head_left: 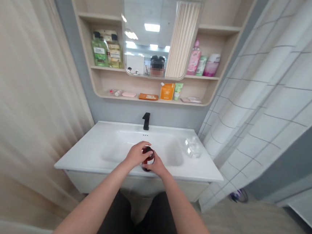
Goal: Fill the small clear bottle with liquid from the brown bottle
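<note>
The left hand (136, 154) closes over the top of an amber bottle (148, 159), the right hand (158, 166) gripping its side, above a white washbasin (140, 139); a slipping grip could drop it into the bowl.

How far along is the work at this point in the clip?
Nothing looks clearly finished yet. In hand: the left hand and right hand grip a dark amber bottle above the white sink; whether its cap is on is hard to tell. Left: the clear item on the right of the sink top sits apart from both hands, untouched.
</note>
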### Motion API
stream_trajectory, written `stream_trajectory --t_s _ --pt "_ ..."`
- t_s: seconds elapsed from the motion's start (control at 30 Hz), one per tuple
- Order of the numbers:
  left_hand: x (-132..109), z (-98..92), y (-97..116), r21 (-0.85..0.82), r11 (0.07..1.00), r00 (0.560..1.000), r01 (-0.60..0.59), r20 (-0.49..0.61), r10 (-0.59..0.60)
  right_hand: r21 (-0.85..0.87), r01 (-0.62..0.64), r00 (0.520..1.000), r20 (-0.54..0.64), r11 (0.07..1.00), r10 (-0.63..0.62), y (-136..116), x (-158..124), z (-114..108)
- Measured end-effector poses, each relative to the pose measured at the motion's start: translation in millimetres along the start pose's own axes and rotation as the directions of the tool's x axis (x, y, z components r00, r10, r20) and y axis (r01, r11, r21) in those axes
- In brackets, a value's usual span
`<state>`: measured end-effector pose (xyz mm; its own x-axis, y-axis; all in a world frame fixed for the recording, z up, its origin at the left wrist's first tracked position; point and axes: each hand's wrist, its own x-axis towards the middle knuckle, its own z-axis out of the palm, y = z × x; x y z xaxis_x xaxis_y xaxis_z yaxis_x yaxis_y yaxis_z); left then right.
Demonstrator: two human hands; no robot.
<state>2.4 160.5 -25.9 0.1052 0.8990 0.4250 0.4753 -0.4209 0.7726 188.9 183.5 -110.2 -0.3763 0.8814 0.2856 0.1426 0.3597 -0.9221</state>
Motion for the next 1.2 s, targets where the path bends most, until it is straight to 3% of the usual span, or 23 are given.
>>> stream_trajectory --t_s 0.07,0.2,0.4,0.6,0.8,0.97,1.1,1.2 --pt "-0.2 0.3 -0.7 0.001 1.000 0.999 -0.024 0.025 0.024 -0.001 -0.008 1.000 -0.009 1.000 0.008 0.4 -0.2 0.0" --pt "-0.7 1.4 -3.9 -0.177 0.984 0.999 0.008 0.047 0.001 0.000 -0.009 1.000 -0.015 1.000 0.009 -0.6 -0.7 -0.2" --pt "-0.8 6.7 -3.1 -0.039 0.998 0.998 0.042 -0.051 -0.044 0.009 0.008 1.000 0.018 1.000 -0.008 -5.2 -0.8 -0.6" --pt "0.2 7.2 -6.7 -0.210 0.976 0.999 0.052 0.014 -0.050 0.001 -0.004 1.000 -0.012 1.000 0.004 -1.2 0.5 0.2" --pt "-1.9 10.8 -6.0 -0.137 0.985 0.989 0.104 -0.095 -0.117 -0.008 -0.011 1.000 0.005 1.000 0.011 -7.5 -0.9 0.4" --pt "-2.9 12.7 -5.6 -0.173 0.981 0.991 0.092 -0.077 -0.107 -0.021 -0.009 1.000 0.003 1.000 0.009 -8.1 -1.3 0.5" --pt "-5.1 -1.0 -24.6 -0.206 0.978 0.998 0.039 -0.046 -0.050 -0.015 -0.017 1.000 -0.017 1.000 0.017 -4.5 -0.4 0.2" --pt "-10.7 -23.2 -55.3 -0.046 0.997 0.994 0.066 -0.089 -0.070 -0.003 -0.018 0.999 -0.041 1.000 0.017 -2.1 -0.4 -1.1"
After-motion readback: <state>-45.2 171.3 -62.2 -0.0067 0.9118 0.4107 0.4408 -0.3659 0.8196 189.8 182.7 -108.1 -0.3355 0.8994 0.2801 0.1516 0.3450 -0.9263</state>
